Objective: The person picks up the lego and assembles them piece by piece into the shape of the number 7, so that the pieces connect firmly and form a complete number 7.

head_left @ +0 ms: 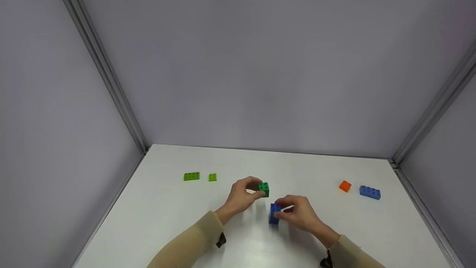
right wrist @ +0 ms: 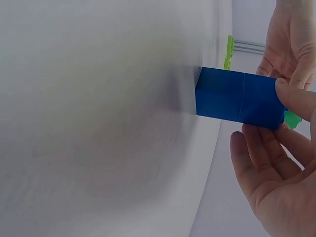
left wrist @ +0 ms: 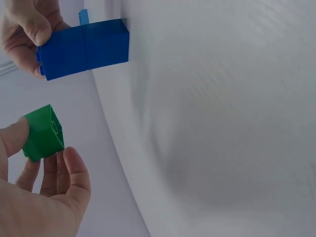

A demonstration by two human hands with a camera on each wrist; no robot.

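My left hand (head_left: 240, 196) pinches a green building brick (head_left: 263, 189) between thumb and fingers, its studs facing up. In the left wrist view the brick's hollow underside shows, and it is held clear of the table. Just to the right and nearer, my right hand (head_left: 299, 214) grips the upper part of a dark blue stack (head_left: 273, 214). Two blue bricks, one pressed on the other, make up this stack (right wrist: 239, 98); it stands upright with its lower end at the table top. Studs on the stack's top are partly covered by the right fingers. The green brick is apart from the stack.
At the back left lie a long lime-green plate (head_left: 192, 176) and a small lime-green plate (head_left: 212, 177). Toward the right are an orange brick (head_left: 345, 186) and a long blue brick (head_left: 370, 192). Grey walls border the white table (head_left: 156, 216) behind and at both sides.
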